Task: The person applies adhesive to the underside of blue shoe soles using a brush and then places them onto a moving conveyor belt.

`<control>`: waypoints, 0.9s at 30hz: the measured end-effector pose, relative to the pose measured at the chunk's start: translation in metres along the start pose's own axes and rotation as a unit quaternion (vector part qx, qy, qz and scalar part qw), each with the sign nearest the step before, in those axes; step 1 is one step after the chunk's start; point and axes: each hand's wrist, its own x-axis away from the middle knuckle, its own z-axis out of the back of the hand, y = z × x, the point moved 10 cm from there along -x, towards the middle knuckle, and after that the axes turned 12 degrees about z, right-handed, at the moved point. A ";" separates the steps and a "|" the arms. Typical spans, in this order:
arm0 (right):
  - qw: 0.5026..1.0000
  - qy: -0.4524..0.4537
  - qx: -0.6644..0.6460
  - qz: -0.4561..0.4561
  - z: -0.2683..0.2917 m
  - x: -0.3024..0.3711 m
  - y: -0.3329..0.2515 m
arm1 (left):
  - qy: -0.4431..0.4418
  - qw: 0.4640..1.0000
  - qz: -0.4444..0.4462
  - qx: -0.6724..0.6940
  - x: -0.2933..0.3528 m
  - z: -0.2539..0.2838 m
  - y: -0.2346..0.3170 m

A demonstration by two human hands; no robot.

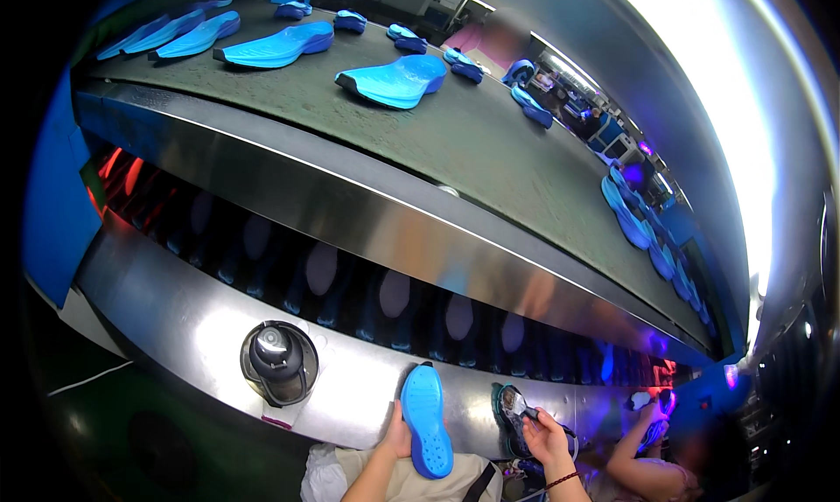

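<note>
Clasped along its near edge by the left hand, thumb and fingers closed round it, a bright blue moulded foam shoe sole, dimpled face up and toe pointing away, likely angled so for inspection under the light. Just right of that grip, the right hand, wrist ringed by a dark red cord bracelet, closed on a dark teal shoe upper with a pale lining, apparently kept close beside the sole. Further right of both grips, another person's bare forearm, raised toward a purple-lit spot; what that hand grasps, impossible to tell. Left of the sole-holding grip, a clear lidded jar with a black knob top, parked on the polished steel ledge, presumably within easy reach. Beyond the grips, a dark slot under the ledge's far rail, with a row of pale oval soles dimly glowing, red light at both ends. Farther off, above a second steel rail, a broad grey conveyor belt carrying well-spaced blue foam midsoles, laid flat and apart, probably to travel without touching. Farthest away, blurred blue-clad figures along the belt's right side.
</note>
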 end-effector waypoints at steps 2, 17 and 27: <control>1.000 0.010 0.007 0.003 0.005 -0.002 0.001 | -0.006 1.000 0.005 0.003 -0.004 0.004 -0.002; 1.000 0.018 0.008 0.011 0.010 -0.009 0.005 | 0.001 0.999 0.017 -0.039 0.006 -0.021 0.001; 0.999 0.043 0.000 -0.001 0.037 -0.018 0.008 | 0.007 1.000 0.006 -0.029 0.005 -0.021 0.004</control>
